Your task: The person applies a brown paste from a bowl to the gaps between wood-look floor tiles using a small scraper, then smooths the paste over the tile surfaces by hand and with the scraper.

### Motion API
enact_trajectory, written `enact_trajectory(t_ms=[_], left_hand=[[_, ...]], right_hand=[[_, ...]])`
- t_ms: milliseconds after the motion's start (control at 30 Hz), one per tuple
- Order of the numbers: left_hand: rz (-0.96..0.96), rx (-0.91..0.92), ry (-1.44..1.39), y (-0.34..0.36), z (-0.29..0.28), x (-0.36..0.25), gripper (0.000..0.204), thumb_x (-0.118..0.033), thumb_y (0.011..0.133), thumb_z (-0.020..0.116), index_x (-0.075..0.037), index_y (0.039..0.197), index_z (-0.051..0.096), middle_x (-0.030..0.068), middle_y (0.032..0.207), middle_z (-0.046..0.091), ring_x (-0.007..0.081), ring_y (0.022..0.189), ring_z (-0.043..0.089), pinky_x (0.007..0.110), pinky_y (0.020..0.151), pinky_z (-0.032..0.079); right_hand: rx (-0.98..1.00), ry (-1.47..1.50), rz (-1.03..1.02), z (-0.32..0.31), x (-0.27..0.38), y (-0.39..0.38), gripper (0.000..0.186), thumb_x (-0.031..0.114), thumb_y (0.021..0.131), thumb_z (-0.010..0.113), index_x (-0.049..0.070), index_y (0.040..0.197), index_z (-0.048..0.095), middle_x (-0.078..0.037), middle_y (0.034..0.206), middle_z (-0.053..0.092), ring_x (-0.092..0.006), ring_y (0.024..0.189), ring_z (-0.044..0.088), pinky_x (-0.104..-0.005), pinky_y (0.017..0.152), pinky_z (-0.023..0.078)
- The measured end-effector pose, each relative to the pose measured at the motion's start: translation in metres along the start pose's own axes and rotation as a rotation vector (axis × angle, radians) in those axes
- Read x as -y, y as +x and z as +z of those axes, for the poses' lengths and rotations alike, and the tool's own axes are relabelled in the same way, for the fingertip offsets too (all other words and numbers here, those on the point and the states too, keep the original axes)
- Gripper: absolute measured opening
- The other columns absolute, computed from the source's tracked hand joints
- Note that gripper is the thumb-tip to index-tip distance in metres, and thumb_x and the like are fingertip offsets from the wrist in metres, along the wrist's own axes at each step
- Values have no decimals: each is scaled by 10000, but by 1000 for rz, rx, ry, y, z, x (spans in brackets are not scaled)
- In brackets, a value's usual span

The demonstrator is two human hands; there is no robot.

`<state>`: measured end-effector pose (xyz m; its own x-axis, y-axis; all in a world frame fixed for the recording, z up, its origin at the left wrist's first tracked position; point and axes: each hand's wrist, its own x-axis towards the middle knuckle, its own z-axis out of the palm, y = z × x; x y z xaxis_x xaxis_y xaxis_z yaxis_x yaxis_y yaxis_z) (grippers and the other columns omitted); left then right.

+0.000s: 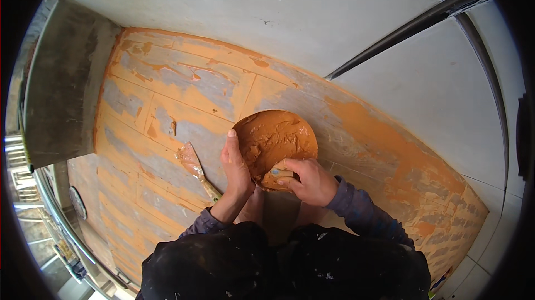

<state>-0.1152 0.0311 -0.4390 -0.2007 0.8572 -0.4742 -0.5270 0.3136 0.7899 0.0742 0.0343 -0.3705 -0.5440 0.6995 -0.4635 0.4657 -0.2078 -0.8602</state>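
A round tub [236, 130] of thick orange-brown paste [276, 135] is held over the floor in front of me. My left hand [235, 169] grips its left side, the thumb up along the rim. Fingers curled, my right hand [309, 181] closes around the short handle [278, 172] of a tool at the tub's near right side. The tool's working end is hidden in the paste and behind my fingers. On the floor left of the tub lies a paste-smeared putty knife [192, 160], its handle pointing toward me.
Orange paste streaks the plank-patterned floor [200, 110]. Pale wall panels with dark strips [412, 31] rise beyond and to the right. A dark grey block [69, 80] stands at the far left, above a curved metal railing [78, 241]. A dab of paste [173, 127] lies near the putty knife.
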Motion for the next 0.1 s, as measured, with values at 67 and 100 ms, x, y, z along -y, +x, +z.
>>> enact_trajectory(t_ms=[67, 100], left_hand=[[-16, 22, -28, -1, -4, 0, 615, -511, 1082, 450, 7, 1408, 505, 175, 1347, 601, 285, 1201, 624, 435, 1012, 553], [-25, 53, -63, -2, -5, -1, 622, -512, 1083, 445, 2, 1431, 484, 176, 1378, 581, 294, 1230, 609, 442, 1036, 539]], right_hand=[[32, 215, -27, 1, -19, 1, 326, 93, 931, 672, 34, 1248, 622, -170, 1175, 722, -328, 1204, 640, -451, 991, 499], [57, 419, -59, 0, -30, 5, 364, 143, 970, 683, 66, 1316, 598, -130, 1257, 723, -285, 1267, 633, -455, 1046, 484]])
